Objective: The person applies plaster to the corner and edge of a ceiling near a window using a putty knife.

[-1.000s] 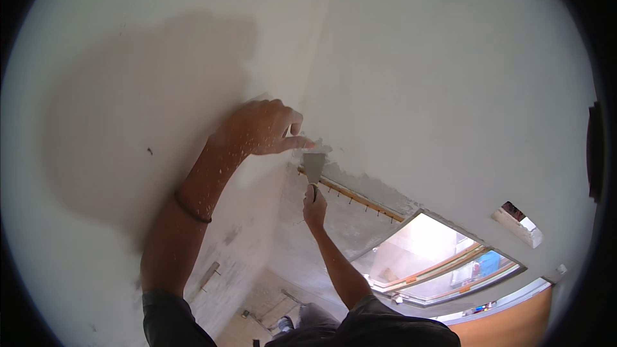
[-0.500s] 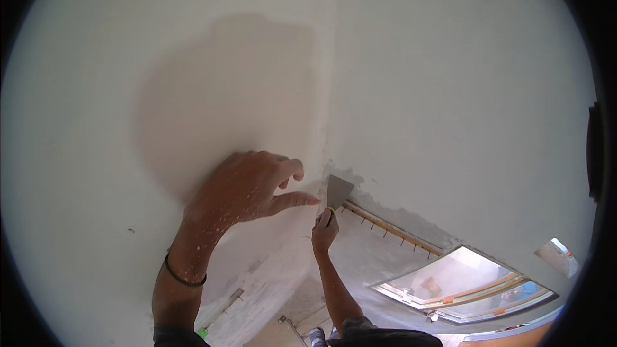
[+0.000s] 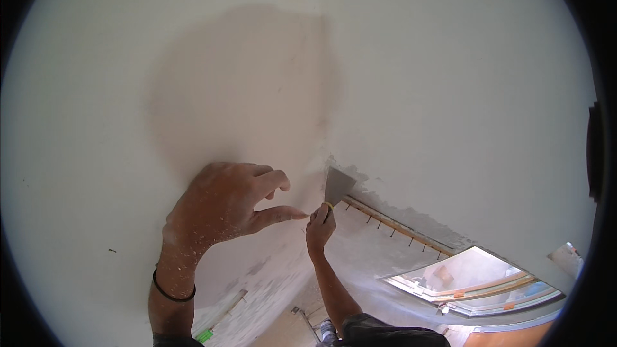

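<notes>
My left hand (image 3: 222,202), speckled with white and wearing a dark band at the wrist, is open near the pale plastered surface, its thumb and curved fingers apart. Nothing shows between them. To its right, my right hand (image 3: 320,226) grips a putty knife (image 3: 339,184) with a wide grey blade pointing up. The blade lies at the corner where two pale surfaces meet, beside a rough grey patch of filler (image 3: 352,172). My fingers hide most of the knife's handle.
A wooden strip (image 3: 398,225) with several nails or hooks runs right from the corner toward a window (image 3: 475,276). Lower left, a pole (image 3: 230,307) with a green part leans by the wall. A dark shadow (image 3: 244,83) falls above my left hand.
My left hand has shifted slightly left and down in the picture. The blade stays by the corner, and the shadow now reaches across the corner line. The whole view has shifted a little.
</notes>
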{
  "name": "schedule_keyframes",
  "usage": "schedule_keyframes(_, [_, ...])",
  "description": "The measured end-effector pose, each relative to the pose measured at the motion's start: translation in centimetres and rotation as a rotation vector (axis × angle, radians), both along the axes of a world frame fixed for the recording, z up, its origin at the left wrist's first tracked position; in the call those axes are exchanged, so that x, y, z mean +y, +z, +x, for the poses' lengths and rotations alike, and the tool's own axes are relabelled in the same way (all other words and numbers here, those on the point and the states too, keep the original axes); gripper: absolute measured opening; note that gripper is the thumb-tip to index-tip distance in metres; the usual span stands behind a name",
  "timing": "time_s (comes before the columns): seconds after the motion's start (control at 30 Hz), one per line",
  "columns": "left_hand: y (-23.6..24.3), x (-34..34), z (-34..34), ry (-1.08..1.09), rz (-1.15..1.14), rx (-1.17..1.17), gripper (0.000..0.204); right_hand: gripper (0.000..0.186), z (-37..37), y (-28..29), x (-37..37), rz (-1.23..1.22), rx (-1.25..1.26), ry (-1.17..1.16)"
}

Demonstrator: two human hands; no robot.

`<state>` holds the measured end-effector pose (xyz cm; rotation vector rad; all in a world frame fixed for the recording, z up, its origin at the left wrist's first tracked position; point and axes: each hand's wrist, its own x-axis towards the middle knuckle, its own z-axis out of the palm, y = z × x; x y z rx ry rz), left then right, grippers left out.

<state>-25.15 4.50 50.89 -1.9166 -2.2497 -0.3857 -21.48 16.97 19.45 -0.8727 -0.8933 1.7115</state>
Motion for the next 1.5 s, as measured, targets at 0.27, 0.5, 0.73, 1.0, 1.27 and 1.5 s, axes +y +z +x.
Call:
schedule_keyframes(0.27, [-0.1,0.0,0.1,0.003,-0.015,0.016,0.046,0.035,0.3,0.4,0.3,0.062,-0.010,0.007])
schedule_keyframes(0.5, [-0.1,-0.4,0.0,-0.008,-0.010,-0.016,0.044,0.037,0.4,4.0,-0.4,0.077,-0.020,0.052])
schedule_keyframes(0.73, [-0.2,-0.5,-0.1,-0.013,-0.010,0.001,0.044,0.041,1.4,5.7,2.4,0.268,-0.140,-0.036])
schedule_keyframes(1.0, [-0.5,-0.4,-0.2,-0.017,0.052,-0.006,0.041,0.040,1.8,0.7,1.4,0.170,-0.187,-0.031])
schedule_keyframes(1.27, [-0.4,-0.3,0.0,-0.010,0.060,-0.023,0.041,0.038,3.1,0.4,0.5,0.177,-0.152,-0.080])
schedule_keyframes(1.5, [-0.3,-0.4,0.1,0.004,0.004,-0.034,0.045,0.035,3.3,3.8,3.1,0.342,-0.097,-0.028])
